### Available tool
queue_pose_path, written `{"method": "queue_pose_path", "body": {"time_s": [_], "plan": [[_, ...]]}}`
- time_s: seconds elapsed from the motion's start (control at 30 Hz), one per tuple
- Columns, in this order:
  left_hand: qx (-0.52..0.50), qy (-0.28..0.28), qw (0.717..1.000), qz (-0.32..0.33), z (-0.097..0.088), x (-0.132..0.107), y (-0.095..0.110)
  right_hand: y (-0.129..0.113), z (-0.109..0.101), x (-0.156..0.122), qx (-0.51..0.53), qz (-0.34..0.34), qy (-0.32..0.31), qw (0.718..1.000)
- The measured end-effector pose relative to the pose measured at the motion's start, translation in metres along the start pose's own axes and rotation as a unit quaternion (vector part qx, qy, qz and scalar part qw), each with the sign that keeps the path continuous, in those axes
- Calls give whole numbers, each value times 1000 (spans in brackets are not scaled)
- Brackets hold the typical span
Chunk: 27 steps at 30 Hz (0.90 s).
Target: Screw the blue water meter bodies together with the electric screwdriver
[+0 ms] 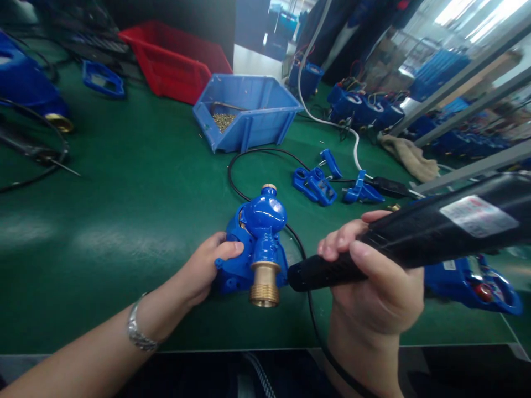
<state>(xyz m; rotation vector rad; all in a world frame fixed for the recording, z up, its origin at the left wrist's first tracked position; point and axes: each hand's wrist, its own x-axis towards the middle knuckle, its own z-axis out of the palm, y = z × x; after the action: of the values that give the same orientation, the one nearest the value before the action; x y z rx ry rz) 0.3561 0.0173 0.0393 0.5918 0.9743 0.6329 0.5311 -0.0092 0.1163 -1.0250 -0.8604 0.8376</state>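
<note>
A blue metering device with a brass threaded pipe end, which looks like a water meter (265,221), sits on the green bench in front of me. My left hand (209,262) is closed around its left side, thumb on top of the blue casing. In my right hand (373,276) is a black electric screwdriver (398,232), slanting down to the left. The tool's nose reaches the right side of the meter; its bit is hidden, and I cannot tell whether it touches. A black cable passes behind the meter and down between my hands.
A blue bin (265,127) with small brass screws and a red bin (174,61) stand at the back. Blue brackets (315,185) lie right of centre. Another blue unit (468,284) is at right, a second screwdriver (25,143) at left. A metal rack (468,171) borders the right.
</note>
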Motion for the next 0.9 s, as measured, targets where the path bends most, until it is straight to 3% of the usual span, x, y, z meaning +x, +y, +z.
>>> {"method": "queue_pose_path", "body": {"time_s": [0.27, 0.6, 0.7, 0.8, 0.9], "plan": [[-6, 46, 999, -1, 1, 1, 1, 5, -2, -5, -4, -27, 1, 1000], [0, 46, 999, 9, 3, -2, 3, 4, -2, -7, 0, -24, 17, 1000], [3, 30, 1000, 5, 0, -2, 3, 3, -3, -5, 20, 4, -16, 1000], [6, 25, 1000, 1, -2, 1, 3, -14, -4, 5, 37, 32, -65, 997], [6, 19, 1000, 10, -3, 1, 1, -47, -6, 15, 52, -2, -80, 995]]}}
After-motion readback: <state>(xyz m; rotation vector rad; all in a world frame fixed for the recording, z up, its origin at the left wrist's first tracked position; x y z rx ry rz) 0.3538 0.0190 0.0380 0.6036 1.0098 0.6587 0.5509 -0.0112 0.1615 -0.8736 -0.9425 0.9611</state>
